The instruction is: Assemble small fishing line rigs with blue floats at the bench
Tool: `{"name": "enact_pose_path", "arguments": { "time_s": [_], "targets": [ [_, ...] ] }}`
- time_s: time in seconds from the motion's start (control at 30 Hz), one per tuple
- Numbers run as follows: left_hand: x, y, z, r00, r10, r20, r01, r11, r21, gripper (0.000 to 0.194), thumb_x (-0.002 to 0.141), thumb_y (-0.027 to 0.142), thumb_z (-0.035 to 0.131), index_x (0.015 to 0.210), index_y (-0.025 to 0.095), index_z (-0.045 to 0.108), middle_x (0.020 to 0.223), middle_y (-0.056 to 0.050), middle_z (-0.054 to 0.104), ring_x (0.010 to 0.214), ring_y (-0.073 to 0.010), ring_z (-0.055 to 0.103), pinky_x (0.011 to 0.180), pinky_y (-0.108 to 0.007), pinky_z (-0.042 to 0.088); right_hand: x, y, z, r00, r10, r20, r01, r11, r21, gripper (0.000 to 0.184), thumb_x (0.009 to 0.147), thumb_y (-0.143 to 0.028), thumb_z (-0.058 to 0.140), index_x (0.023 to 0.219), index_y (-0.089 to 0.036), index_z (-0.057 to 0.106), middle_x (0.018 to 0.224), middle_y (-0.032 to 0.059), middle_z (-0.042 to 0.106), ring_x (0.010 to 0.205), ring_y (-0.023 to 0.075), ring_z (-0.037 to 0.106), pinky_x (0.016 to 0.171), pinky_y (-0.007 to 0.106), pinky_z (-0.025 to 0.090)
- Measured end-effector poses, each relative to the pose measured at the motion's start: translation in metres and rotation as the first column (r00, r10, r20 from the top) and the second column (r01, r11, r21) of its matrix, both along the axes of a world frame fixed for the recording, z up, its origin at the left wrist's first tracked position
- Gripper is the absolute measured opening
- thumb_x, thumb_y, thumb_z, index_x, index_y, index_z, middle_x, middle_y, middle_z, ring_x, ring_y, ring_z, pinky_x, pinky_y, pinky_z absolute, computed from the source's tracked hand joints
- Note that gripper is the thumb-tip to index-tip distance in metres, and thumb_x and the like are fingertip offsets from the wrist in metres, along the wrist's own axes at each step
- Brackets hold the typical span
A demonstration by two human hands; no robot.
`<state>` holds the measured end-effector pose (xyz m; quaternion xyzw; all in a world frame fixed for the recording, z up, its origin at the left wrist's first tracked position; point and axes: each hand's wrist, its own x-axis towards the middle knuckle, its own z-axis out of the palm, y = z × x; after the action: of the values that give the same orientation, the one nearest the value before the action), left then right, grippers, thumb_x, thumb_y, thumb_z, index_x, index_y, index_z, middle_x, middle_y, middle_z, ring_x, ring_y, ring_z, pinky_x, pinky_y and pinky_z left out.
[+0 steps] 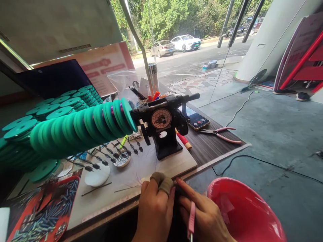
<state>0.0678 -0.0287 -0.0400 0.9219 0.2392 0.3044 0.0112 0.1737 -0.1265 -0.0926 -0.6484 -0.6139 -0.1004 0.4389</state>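
Note:
My left hand [154,208] is at the table's front edge, fingers curled, with cloth guards on two fingertips. It pinches something small that I cannot make out. My right hand [204,215] lies against it, fingers closed around a pink-handled tool [191,220] pointing down. Just beyond the hands stands a black hand-crank winder [164,124] with a round dial. A long row of green discs [83,127] is threaded on its shaft to the left.
Stacks of green discs [50,107] fill the left. A red tray of small blue tubes [45,211], a white disc [97,174], pink pliers [222,132], a phone [198,120] and a pen cup [148,95] lie on the table. A red bucket [244,211] sits at the right.

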Motion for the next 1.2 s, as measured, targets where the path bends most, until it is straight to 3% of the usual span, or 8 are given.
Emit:
{"name": "enact_pose_path", "arguments": {
  "time_s": [0.4, 0.57, 1.07, 1.13, 1.2],
  "targets": [
    [0.005, 0.000, 0.007, 0.999, 0.007, 0.039, -0.006, 1.000, -0.025, 0.022, 0.082, 0.015, 0.047, 0.077, 0.009, 0.068, 0.071, -0.012, 0.058, 0.063, -0.0221, 0.056, 0.053, -0.036, 0.055, 0.002, -0.002, 0.001, 1.000, -0.002, 0.010, 0.002, 1.000, -0.017, 0.019, 0.082, -0.010, 0.042, 0.077, -0.017, 0.058, 0.114, 0.0147, 0.062, 0.065, 0.0169, 0.064, 0.054, 0.027, 0.050],
    [0.001, 0.001, 0.006, 0.999, 0.014, 0.050, -0.012, 0.999, -0.031, 0.021, 0.083, 0.016, 0.047, 0.081, 0.011, 0.067, 0.078, -0.011, 0.060, 0.067, -0.0210, 0.058, 0.058, -0.034, 0.056, 0.003, -0.002, 0.003, 1.000, -0.001, 0.029, 0.001, 1.000, -0.024, 0.022, 0.084, -0.012, 0.040, 0.076, -0.017, 0.059, 0.114, 0.0138, 0.062, 0.067, 0.0165, 0.065, 0.056, 0.026, 0.051],
    [0.002, 0.001, 0.007, 0.998, 0.049, 0.032, -0.049, 0.998, -0.029, 0.022, 0.082, 0.016, 0.047, 0.077, 0.012, 0.068, 0.072, -0.009, 0.061, 0.062, -0.0199, 0.056, 0.054, -0.032, 0.053, 0.003, 0.000, 0.004, 1.000, 0.002, 0.021, -0.001, 0.999, -0.046, 0.018, 0.083, -0.010, 0.041, 0.078, -0.018, 0.057, 0.114, 0.0143, 0.062, 0.067, 0.0176, 0.065, 0.055, 0.028, 0.052],
    [0.001, 0.000, 0.007, 0.998, 0.058, 0.036, -0.056, 0.996, -0.072, 0.021, 0.081, 0.016, 0.048, 0.078, 0.013, 0.069, 0.071, -0.009, 0.061, 0.063, -0.0210, 0.056, 0.055, -0.034, 0.052, 0.004, -0.002, 0.006, 1.000, 0.022, -0.008, -0.023, 0.998, -0.053, 0.018, 0.083, -0.011, 0.041, 0.080, -0.018, 0.057, 0.116, 0.0146, 0.060, 0.072, 0.0179, 0.066, 0.058, 0.028, 0.052],
    [0.000, -0.001, 0.012, 0.996, 0.069, 0.064, -0.053, 0.973, -0.224, 0.018, 0.080, 0.017, 0.050, 0.078, 0.014, 0.068, 0.073, -0.008, 0.060, 0.066, -0.0215, 0.057, 0.059, -0.035, 0.051, 0.006, -0.009, 0.009, 0.996, 0.059, -0.071, -0.062, 0.997, -0.047, 0.015, 0.084, -0.014, 0.041, 0.082, -0.018, 0.056, 0.117, 0.0153, 0.058, 0.075, 0.0167, 0.065, 0.061, 0.025, 0.052]
  ]
}}
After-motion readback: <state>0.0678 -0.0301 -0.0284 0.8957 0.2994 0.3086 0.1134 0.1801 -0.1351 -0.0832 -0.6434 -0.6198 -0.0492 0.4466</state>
